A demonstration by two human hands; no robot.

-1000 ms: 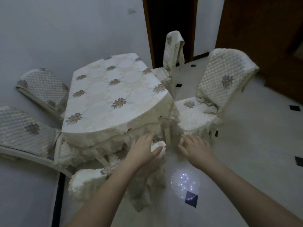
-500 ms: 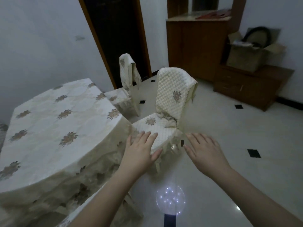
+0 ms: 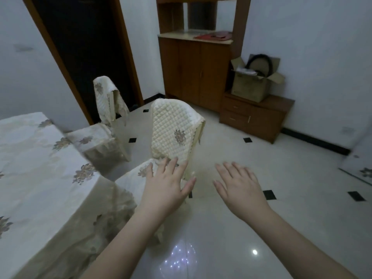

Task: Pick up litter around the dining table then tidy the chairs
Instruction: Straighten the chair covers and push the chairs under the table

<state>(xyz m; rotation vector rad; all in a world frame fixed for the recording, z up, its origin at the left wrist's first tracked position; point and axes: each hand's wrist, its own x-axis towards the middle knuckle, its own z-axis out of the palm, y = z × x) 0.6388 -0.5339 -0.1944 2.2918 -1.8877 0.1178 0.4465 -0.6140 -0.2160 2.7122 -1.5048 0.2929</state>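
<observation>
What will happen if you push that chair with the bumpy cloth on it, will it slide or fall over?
The quilted chair would probably slide easily, since the tiled floor looks smooth and shiny. Its back is tall, so a high push might tip it. The cover hangs loose at one corner, so it may slip under a hand.

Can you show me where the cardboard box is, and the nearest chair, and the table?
cardboard box (image 3: 249,88): head view, on its front wall.
nearest chair (image 3: 173,131): head view, on the quilted cover of its backrest.
table (image 3: 34,170): head view, on the flowered cloth over its top.
</observation>
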